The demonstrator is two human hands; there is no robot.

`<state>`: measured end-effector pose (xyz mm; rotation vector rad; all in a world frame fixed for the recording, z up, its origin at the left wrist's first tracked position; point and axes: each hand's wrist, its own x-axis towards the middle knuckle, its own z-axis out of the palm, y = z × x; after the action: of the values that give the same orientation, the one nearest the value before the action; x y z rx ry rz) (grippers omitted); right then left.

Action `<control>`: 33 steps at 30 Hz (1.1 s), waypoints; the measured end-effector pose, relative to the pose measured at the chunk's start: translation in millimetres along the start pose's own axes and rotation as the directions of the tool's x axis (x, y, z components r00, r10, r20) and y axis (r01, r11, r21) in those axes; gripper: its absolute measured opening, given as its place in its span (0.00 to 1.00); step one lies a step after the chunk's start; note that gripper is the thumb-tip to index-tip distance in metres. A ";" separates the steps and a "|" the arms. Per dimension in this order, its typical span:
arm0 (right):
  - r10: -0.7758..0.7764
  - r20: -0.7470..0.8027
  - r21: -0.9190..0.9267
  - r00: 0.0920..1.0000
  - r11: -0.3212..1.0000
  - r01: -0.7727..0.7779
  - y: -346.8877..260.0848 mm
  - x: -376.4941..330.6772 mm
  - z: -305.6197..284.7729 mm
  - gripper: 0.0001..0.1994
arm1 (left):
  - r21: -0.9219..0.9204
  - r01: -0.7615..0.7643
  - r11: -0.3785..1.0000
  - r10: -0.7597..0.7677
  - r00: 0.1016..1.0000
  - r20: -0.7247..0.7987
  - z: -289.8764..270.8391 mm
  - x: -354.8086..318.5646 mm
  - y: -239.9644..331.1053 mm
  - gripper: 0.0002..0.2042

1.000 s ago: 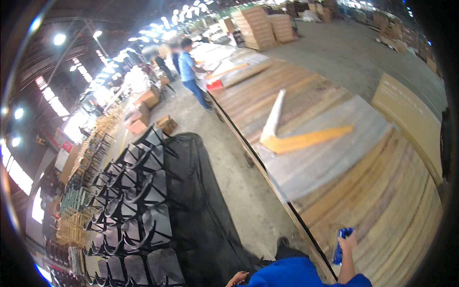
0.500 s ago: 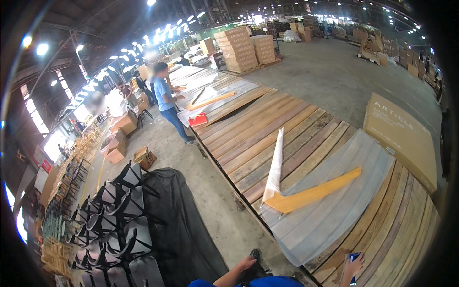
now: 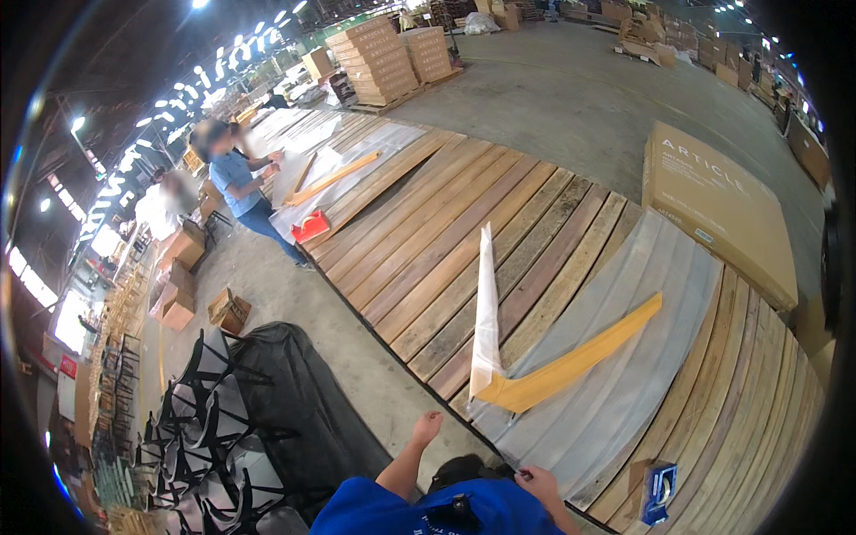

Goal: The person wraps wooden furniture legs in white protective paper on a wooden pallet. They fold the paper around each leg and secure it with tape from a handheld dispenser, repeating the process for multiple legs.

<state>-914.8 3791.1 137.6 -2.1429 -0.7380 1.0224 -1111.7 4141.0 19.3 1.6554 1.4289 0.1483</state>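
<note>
A V-shaped wooden furniture part [image 3: 580,352] lies on a translucent plastic sheet [image 3: 615,415] on the slatted table; white wrap [image 3: 485,312] covers one arm of it. My left hand [image 3: 428,426] hovers before the table's near edge, fingers curled, with nothing seen in it. At the sheet's near edge, my right hand [image 3: 538,481] has its fingers bent together; whether they grip anything is too small to tell. To its right, a blue tape dispenser [image 3: 658,492] stands on the slats, apart from both hands.
A large cardboard box [image 3: 713,205] leans at the table's far right side. Farther along, a person in a blue shirt [image 3: 234,178] stands beside a red tape dispenser [image 3: 310,226] and another wooden part [image 3: 334,178]. Black chairs [image 3: 214,419] and a dark cloth [image 3: 312,410] lie to my left.
My right hand has let go of the blue tape dispenser and moved left to the table edge. My left hand has risen towards the table. The view has shifted.
</note>
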 end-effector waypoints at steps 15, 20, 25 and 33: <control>0.787 -0.314 0.464 0.531 0.615 -0.637 -43.1 272.9 -54.5 0.57 | -0.179 0.035 0.983 -0.014 0.993 0.119 48.0 249.5 196.3 0.41; 0.916 -0.316 0.568 0.247 0.392 -0.724 -86.5 318.7 -51.2 0.59 | 0.242 -0.069 0.968 0.035 0.989 0.141 91.9 297.7 244.9 0.55; 0.894 -0.439 0.636 0.091 0.381 -0.671 -90.4 344.3 -52.2 0.56 | 0.456 0.052 0.888 -0.033 0.998 -0.051 110.3 296.4 271.3 0.56; 0.841 -0.541 0.671 0.003 0.434 -0.602 -106.2 349.8 -70.9 0.46 | -0.091 0.133 0.987 -0.136 0.990 -0.023 98.6 266.1 289.6 0.47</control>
<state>-690.5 4084.9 92.4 -2.3331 1.1629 0.2195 -756.5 4335.4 41.2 1.4847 1.5287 0.1583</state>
